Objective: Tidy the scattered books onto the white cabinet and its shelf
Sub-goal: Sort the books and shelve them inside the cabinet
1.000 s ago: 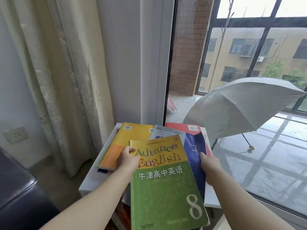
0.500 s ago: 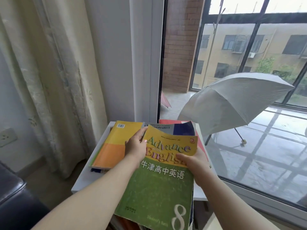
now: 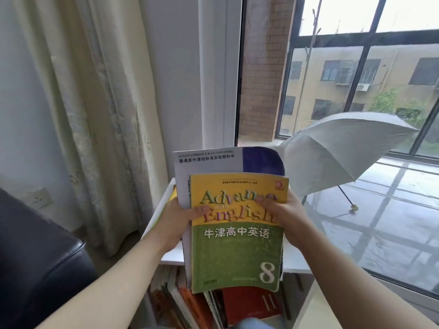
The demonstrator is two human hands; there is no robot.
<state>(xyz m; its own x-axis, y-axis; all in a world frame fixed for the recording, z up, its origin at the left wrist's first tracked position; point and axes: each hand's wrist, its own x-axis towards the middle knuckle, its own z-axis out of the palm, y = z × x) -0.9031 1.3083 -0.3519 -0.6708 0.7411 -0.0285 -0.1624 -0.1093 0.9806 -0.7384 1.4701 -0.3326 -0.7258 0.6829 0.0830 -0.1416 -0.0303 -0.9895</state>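
I hold a stack of books upright above the white cabinet. In front is a yellow-and-green English textbook marked 8. Behind it stands a taller white-and-blue textbook. My left hand grips the stack's left edge, thumb on the front cover. My right hand grips the right edge, thumb across the title. A sliver of a yellow book shows on the cabinet top behind the stack. Several books fill the shelf below, some upright, some leaning.
A cream curtain hangs at left, with a wall socket beside it. A dark leather seat sits at lower left. Behind the window glass an open grey umbrella rests on the balcony floor.
Both hands have lifted the green textbook and the blue-and-white one off the cabinet top and tipped them upright. My view has dropped, showing the shelf books.
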